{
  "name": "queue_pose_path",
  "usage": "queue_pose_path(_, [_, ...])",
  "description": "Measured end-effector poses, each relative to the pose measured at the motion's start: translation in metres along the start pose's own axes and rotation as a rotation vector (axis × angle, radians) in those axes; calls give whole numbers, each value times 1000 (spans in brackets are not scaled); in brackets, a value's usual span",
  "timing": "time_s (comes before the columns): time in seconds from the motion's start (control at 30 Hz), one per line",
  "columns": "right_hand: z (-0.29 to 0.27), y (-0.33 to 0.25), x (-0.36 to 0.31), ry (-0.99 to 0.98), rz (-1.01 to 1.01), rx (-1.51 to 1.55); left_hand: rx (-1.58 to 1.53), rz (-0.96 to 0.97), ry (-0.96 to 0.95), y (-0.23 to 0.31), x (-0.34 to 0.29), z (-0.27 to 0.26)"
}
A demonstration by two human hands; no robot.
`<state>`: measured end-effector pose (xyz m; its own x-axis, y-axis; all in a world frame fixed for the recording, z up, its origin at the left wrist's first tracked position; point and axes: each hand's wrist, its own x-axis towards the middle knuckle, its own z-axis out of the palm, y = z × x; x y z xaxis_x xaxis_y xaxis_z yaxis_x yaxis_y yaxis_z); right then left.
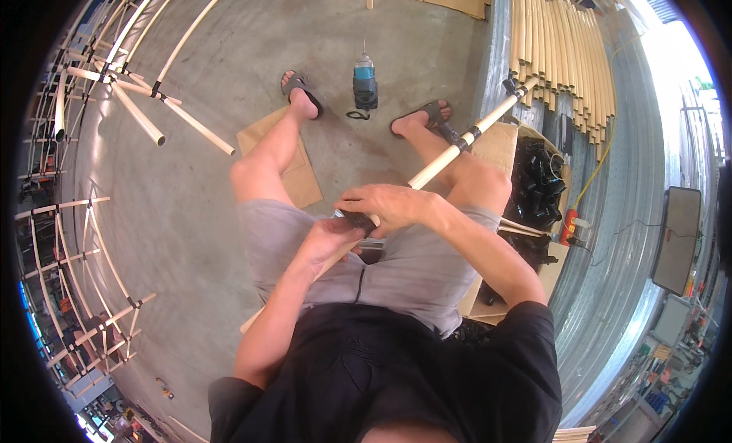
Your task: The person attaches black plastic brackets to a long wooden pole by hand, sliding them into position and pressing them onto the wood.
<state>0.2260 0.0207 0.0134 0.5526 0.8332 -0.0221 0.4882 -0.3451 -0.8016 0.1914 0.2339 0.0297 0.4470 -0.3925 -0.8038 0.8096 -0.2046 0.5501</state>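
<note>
One pale pole (pixel 432 171) slants across the person's lap, from beside the left forearm up past the right knee. At least three black joints (pixel 460 143) show along its upper stretch, and one more black piece (pixel 369 223) sits at the two hands. The left hand (pixel 329 241) is closed around the pole and this piece from below; the right hand (pixel 390 205) is curled over them from above, just beside it, covering part of both.

Two sandals (pixel 303 94) are on the feet, set apart on the floor (pixel 191 237). Between and just beyond them lies one blue and black drill (pixel 365 85). One cardboard sheet (pixel 301 165) lies under the left leg.

Beside the right leg, one open box (pixel 496 144) holds many black parts (pixel 536 185), too tangled to count. One red bottle (pixel 568 226) is near it. Farther off are many stacked poles (pixel 560 50), and at the left at least two pole frames (pixel 76 256).
</note>
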Motion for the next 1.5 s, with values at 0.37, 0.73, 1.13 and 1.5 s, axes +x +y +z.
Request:
queue_pose_path(0.37, [8, -4, -8, 49, -51, -77, 88, 134, 23, -9, -1, 5])
queue_pose_path(0.73, [-2, 0, -1, -57, 56, 130, 35, 70, 5, -8, 1, 4])
queue_pose_path(1.13, [3, -5, -4, 16, 26, 66, 20, 34, 29, 1, -2, 8])
queue_pose_path(1.5, [1, 0, -2, -53, 125, 195, -230, -8, 32, -20, 20, -17])
